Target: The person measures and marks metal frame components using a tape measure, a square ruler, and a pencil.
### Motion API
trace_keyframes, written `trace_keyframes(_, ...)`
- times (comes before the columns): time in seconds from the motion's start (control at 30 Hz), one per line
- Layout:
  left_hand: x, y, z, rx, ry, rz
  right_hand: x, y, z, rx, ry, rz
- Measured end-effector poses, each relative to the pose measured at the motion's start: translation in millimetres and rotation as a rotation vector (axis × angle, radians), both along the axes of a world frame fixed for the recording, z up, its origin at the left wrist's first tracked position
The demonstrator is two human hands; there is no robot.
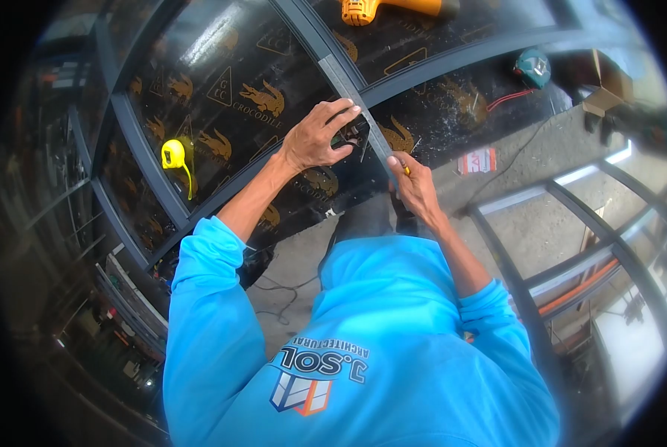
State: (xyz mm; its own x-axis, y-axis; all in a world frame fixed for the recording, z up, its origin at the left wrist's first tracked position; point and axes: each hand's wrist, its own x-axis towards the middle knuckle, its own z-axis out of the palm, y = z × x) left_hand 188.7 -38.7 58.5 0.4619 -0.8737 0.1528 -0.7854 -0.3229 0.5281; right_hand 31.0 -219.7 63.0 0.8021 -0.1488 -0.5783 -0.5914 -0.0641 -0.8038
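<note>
Apparently measuring or marking frame (423, 73): left hand (320, 135) spread, fingertips on ruler (337, 74), right hand (417, 186) gripping my pencil (406, 170); a clean mark needs ruler flush.

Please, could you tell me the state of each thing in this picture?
Left hand: open, fingertips at ruler.
Right hand: closed around pencil.
Metal ruler: lying along frame.
Yellow tape measure: lying, strip out.
Teal device: lying, red cord out.
Yellow tool: lying, partly out of view.
Cardboard box: open.
</note>
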Motion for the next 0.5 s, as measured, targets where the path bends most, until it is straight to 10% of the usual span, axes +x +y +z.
trace_keyframes(0.5, 0.0, 1.7, -1.5, -0.002, -0.024, 0.004, -0.9, 2.5, -4.8, -0.018, 0.008, -0.002)
